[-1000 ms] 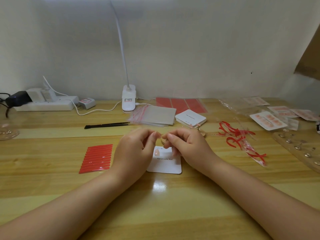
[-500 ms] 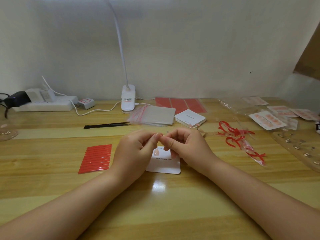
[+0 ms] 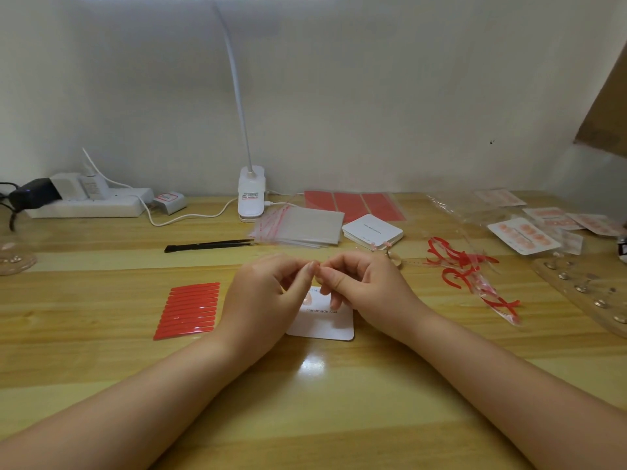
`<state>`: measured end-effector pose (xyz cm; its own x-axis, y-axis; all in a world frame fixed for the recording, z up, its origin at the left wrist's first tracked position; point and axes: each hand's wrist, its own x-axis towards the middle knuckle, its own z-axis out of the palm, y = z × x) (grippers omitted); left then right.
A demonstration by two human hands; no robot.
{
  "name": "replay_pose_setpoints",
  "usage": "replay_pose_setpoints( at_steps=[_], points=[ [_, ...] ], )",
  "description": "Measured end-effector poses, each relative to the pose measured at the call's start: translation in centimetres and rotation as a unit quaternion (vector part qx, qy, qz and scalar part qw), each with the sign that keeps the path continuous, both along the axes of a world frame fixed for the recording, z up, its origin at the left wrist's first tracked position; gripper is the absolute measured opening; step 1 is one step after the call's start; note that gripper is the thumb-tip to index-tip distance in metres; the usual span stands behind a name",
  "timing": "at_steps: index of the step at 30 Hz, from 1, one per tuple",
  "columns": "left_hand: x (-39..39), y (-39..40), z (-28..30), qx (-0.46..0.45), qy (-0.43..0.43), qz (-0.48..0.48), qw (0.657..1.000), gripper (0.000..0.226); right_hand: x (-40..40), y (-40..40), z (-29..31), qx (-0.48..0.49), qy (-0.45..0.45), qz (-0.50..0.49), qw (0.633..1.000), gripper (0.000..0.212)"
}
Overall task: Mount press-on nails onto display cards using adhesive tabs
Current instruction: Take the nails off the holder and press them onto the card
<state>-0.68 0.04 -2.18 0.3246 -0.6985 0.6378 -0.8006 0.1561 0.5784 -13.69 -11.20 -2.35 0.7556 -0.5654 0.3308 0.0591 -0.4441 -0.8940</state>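
Note:
A white display card (image 3: 325,325) printed "Handmade Nail" lies flat in front of me, with one pale pink nail (image 3: 308,300) stuck near its top left. My left hand (image 3: 271,293) and my right hand (image 3: 366,286) hover just above the card's far edge. Their curled fingertips meet and pinch a small press-on nail between them, which the fingers almost entirely hide. A red sheet of adhesive tabs (image 3: 188,310) lies to the left of my left hand.
Black tweezers (image 3: 210,245), a pile of zip bags (image 3: 302,227) and a stack of blank cards (image 3: 371,230) lie behind the hands. Peeled red backing strips (image 3: 454,266), finished cards (image 3: 524,235) and a clear nail holder (image 3: 583,286) are on the right. A lamp base (image 3: 251,195) and a power strip (image 3: 88,205) stand at the back.
The fingertips of both hands have closed together over the small nail that showed between them a second ago. The hands have barely shifted.

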Motion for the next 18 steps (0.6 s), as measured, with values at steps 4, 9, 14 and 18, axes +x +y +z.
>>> replay_pose_setpoints(
  at_steps=[4, 9, 14, 18],
  points=[
    [-0.1, 0.1, 0.1, -0.009, -0.003, -0.004, 1.000, 0.016, -0.2, 0.1, 0.6, -0.029, 0.011, 0.006, 0.999, 0.014],
    [0.1, -0.1, 0.3, 0.007, 0.166, -0.012, 0.986, 0.015, -0.8, -0.1, 1.6, -0.060, 0.046, 0.022, 0.997, 0.017],
    [0.8, -0.3, 0.5, -0.001, 0.230, 0.010, 0.973, 0.015, -1.6, -0.5, 2.4, -0.080, 0.069, -0.018, 0.994, 0.028],
    [0.8, -0.1, 0.1, 0.020, 0.199, 0.030, 0.979, 0.015, -1.9, -1.2, 3.2, -0.172, 0.099, -0.088, 0.976, 0.040]
  ],
)
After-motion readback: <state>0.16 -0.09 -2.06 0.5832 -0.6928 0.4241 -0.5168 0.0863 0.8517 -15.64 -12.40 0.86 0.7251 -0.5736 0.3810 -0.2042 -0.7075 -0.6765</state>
